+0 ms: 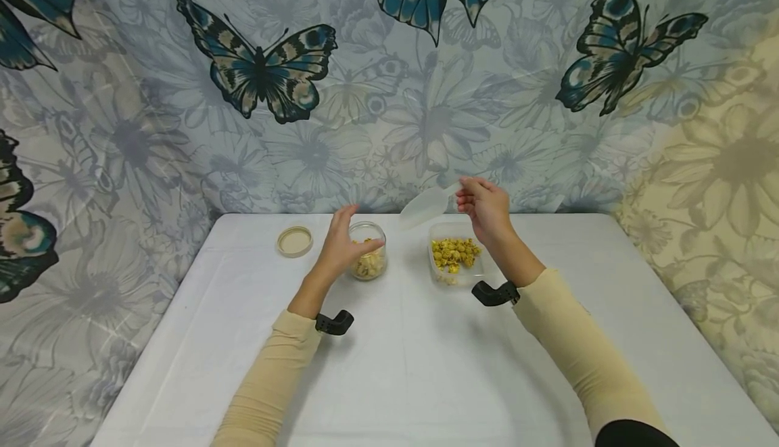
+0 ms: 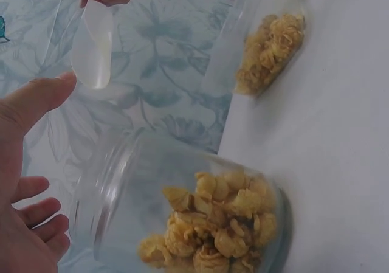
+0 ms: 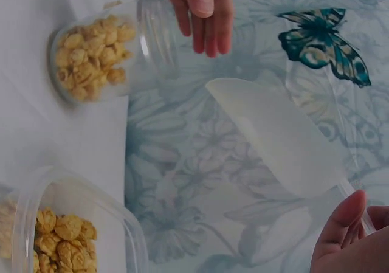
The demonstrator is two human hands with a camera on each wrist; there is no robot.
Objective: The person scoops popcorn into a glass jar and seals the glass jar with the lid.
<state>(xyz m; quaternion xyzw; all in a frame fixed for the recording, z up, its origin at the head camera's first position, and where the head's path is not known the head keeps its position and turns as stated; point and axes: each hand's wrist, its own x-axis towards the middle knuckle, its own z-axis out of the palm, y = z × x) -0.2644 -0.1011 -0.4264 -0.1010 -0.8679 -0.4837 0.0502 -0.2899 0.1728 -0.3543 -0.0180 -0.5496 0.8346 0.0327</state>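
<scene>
My right hand [image 1: 487, 212] pinches the thin handle of a translucent white scoop [image 1: 424, 207], held in the air between the two containers. In the right wrist view the scoop [image 3: 282, 139] looks empty. My left hand [image 1: 342, 247] is spread beside the mouth of a glass jar [image 1: 368, 268], thumb and fingers apart; whether it touches the glass I cannot tell. Popcorn [image 2: 213, 224] fills the lower part of the jar. Below my right hand stands a clear plastic tub [image 1: 481, 274], with more yellow popcorn [image 1: 453, 254] in it, mostly toward its left side.
A round, pale gold lid [image 1: 295, 241] lies on the white-covered table [image 1: 389, 366], left of the jar. Butterfly-patterned cloth [image 1: 389, 129] hangs right behind the table's back edge. A black wrist camera [image 1: 335, 323] is strapped to the left wrist, another [image 1: 494, 293] to the right.
</scene>
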